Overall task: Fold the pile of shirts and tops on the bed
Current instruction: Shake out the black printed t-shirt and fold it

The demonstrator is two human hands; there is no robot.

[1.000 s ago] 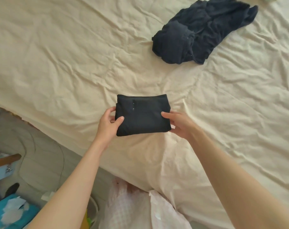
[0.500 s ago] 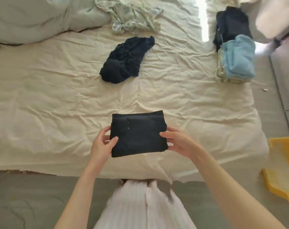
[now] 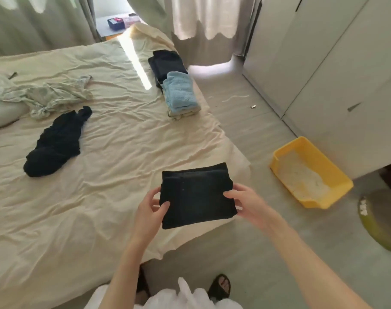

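A folded black top (image 3: 196,195) is held in the air above the bed's near right corner. My left hand (image 3: 151,210) grips its left edge, thumb on top. My right hand (image 3: 249,202) grips its right edge the same way. On the cream bed sheet (image 3: 114,152) a crumpled dark top (image 3: 56,143) lies at the left, and a crumpled pale green top (image 3: 49,95) lies behind it. At the bed's far right edge stands a stack of folded clothes with a light blue knit (image 3: 181,93) on top and a folded dark pile (image 3: 166,64) behind it.
A yellow tray (image 3: 310,172) sits on the grey floor right of the bed. White wardrobe doors (image 3: 337,59) line the right wall. Curtains (image 3: 201,16) hang behind the bed. A round green object (image 3: 382,219) lies at the right edge. My sandalled foot (image 3: 220,286) is on the floor.
The view has swung to the right and up. Both hands have carried the folded black top to the right, from the bed's middle front to its near right corner.
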